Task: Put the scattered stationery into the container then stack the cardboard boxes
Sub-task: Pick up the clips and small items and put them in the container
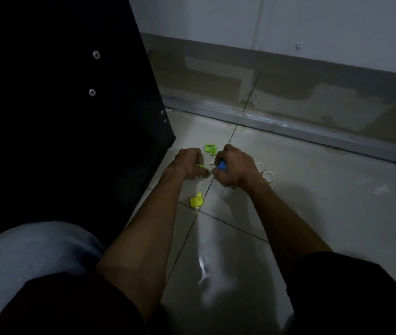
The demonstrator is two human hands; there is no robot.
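Both hands are down on the pale tiled floor [313, 189]. My left hand [187, 163] is curled around a small green item [200, 166] that peeks out under its fingers. My right hand [236, 166] is closed on a blue item [222, 165] with a white tip beside it. Just beyond the hands lies a green sharpener-like piece [210, 149]. A yellow piece [197, 201] rests on the floor near my left wrist. White ring-shaped pieces [267, 175] lie to the right of my right hand. No container or cardboard box is in view.
A tall black cabinet side [71, 105] with metal screws stands close on the left. A wall with a metal floor strip [288, 126] runs across the back. My knee in grey cloth [30, 252] is at lower left. The scene is dim.
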